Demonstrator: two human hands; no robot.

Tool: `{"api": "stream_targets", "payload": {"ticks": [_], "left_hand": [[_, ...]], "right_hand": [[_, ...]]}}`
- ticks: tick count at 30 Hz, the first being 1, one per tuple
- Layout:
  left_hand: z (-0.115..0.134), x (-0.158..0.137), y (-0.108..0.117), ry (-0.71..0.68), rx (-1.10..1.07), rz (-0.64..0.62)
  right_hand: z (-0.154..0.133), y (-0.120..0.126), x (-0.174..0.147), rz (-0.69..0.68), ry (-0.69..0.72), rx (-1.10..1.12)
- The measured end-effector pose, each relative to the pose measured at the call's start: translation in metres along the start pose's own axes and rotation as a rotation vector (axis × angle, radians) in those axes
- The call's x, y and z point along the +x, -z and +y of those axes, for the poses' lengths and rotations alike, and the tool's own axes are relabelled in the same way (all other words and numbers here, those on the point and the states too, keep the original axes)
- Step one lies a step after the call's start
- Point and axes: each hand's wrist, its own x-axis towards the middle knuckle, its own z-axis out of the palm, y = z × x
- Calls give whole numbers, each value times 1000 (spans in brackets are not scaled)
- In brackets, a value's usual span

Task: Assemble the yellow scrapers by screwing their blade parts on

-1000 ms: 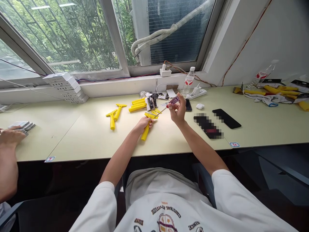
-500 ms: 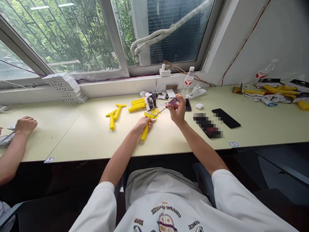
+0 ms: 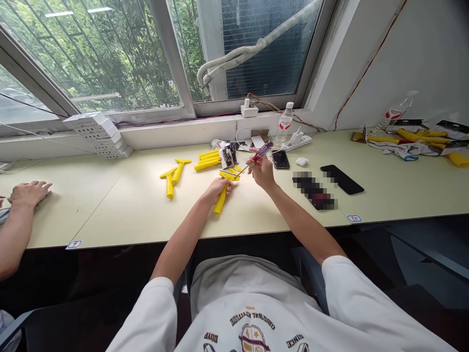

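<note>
My left hand (image 3: 217,189) is wrapped round a yellow scraper (image 3: 220,202) with a wide, flat head, its handle slanting down toward the table's front edge. In my right hand (image 3: 263,171) is a screwdriver (image 3: 262,150) with a clear purple-red handle. Its thin shaft slants down left, and the tip meets the scraper's head; the exact contact is too small to make out. Two more yellow scrapers (image 3: 170,187) lie to the left of my hands. Behind them rests a bundle of yellow handles (image 3: 208,160) beside black-and-white packaging (image 3: 229,155).
On the right lie a black phone (image 3: 281,159), a white earbud case (image 3: 302,161) and a dark flat slab (image 3: 342,179). A water bottle (image 3: 284,123) and a power strip (image 3: 298,142) stand by the window. At far left rests another person's hand (image 3: 30,192).
My right hand has shifted slightly left and down and turned on the screwdriver, showing more of its handle. The left hand barely moves. The other person's hand has moved left and its fingers are straighter.
</note>
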Motion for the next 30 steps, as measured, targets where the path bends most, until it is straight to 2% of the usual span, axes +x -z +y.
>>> {"api": "stream_targets", "payload": {"ticks": [3,6,9,11,14,16,17,20,22,25,27,30], "left_hand": [[2,-2,-1,8,-25,-5],[6,-4,-2,36,-83,11],[10,-2,0,70,-163,-2],[11,1,2,78,-201,-17],[11,5,4,64,-198,14],[9,5,4,50,-162,43],[9,4,4,43,-141,49],[7,3,4,34,-80,59],[6,3,5,33,-47,79],[4,4,8,21,-28,85],[4,5,9,7,-28,65],[5,4,8,-7,-35,56]], "right_hand": [[-4,-3,2,-30,-56,84],[-7,1,9,108,-77,161],[-2,13,18,195,-199,81],[5,20,20,121,-342,-77],[16,24,18,-194,-530,-357],[21,23,13,-389,-572,-570],[21,21,11,-444,-568,-672],[17,16,6,-453,-540,-855],[11,13,4,-433,-559,-851],[5,13,4,-477,-625,-769],[5,18,7,-482,-614,-810],[9,38,16,-353,-569,-1036]]}}
